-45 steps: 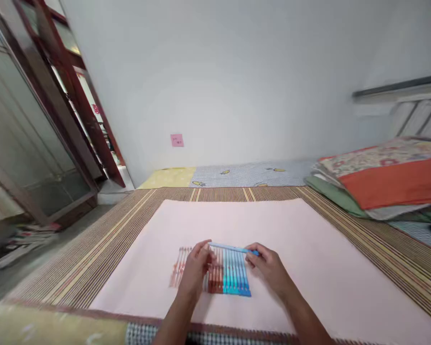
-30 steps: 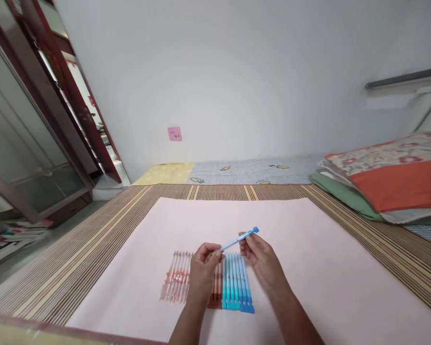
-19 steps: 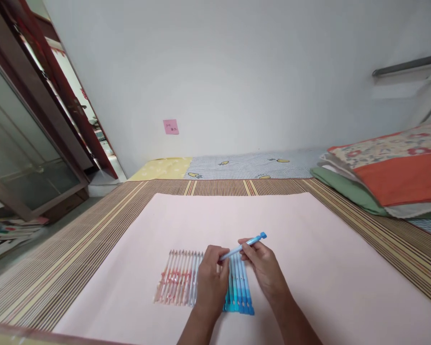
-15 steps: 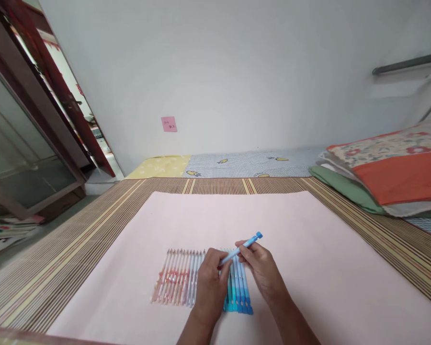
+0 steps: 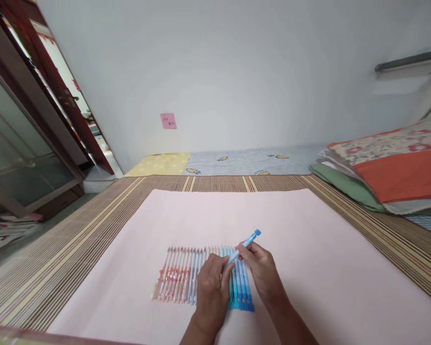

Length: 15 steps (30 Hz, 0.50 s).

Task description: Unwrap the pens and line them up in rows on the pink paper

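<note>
A row of several pens [image 5: 179, 275] lies side by side on a pale pink sheet [image 5: 237, 215]; the left ones are pinkish and clear, the right ones blue. Both my hands hold one light blue pen [image 5: 250, 237] above the row, tilted up to the right. My left hand [image 5: 212, 290] pinches its lower end, fingers closed. My right hand [image 5: 259, 266] grips its middle, fingers closed, just over the blue pens.
The pink sheet rests on a striped woven mat [image 5: 75, 239] on a bed. Folded blankets and an orange pillow [image 5: 391, 167] are stacked at the right. A white wall with a pink sticky note [image 5: 168, 120] stands behind. A wooden cabinet [image 5: 25, 158] is at left.
The blue pen was lifted from lying across the row and tilted up to the right. Both hands came closer together on it and sank a little towards the row.
</note>
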Motion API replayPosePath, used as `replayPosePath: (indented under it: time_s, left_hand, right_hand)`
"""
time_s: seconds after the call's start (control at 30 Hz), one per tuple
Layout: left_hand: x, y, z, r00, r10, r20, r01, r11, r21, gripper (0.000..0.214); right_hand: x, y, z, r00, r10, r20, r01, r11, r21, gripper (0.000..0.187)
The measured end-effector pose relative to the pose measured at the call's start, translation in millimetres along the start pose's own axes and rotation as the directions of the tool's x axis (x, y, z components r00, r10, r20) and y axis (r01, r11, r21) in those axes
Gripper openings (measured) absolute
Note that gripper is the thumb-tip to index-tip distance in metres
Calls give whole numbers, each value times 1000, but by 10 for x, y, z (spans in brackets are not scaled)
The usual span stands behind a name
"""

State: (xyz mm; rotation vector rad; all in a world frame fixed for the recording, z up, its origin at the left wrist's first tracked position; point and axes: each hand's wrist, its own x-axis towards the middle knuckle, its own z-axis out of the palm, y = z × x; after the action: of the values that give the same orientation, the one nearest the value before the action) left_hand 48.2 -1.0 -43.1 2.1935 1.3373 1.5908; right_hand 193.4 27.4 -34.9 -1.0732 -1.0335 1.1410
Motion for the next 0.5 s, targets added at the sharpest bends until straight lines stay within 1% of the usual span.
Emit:
replayPosePath:
  time_s: [0.07, 0.17, 0.23, 0.33, 0.4, 0.43, 0.47, 0.5]
  left_hand:
    - [0, -8, 5, 1000, -10, -5, 10, 1000, 23, 14]
    - [-7, -20, 11, 999, -33, -14, 33, 998, 45, 16]
    - [-17, -23, 13, 999, -53, -11, 54, 998, 28, 16]
    - [-33, -17, 14, 994, -105, 12, 105, 994, -43, 17]
    - [-34, -5, 9, 982, -181, 50, 185, 978, -94, 17]
    - [-30, 4, 4, 968, -234, 87, 243, 962, -121, 18]
    - [-21, 14, -2, 946, -294, 139, 314, 937, -155, 20]
    - [-10, 24, -7, 914, -353, 199, 389, 900, -194, 23]
  right_hand:
    - [-7, 63, 17, 999, 34, 6, -34, 999, 41, 42]
    - [-21, 150, 42, 994, 100, 50, -106, 987, 119, 43]
    - [-31, 176, 47, 991, 118, 64, -127, 980, 151, 44]
    - [-38, 165, 29, 991, 119, 52, -126, 981, 146, 46]
    - [-35, 141, 4, 993, 106, 48, -111, 986, 125, 46]
    - [-30, 130, -10, 994, 94, 55, -100, 988, 118, 46]
    - [-23, 122, -25, 994, 83, 71, -91, 989, 117, 46]
    - [-15, 117, -40, 993, 75, 89, -86, 989, 120, 47]
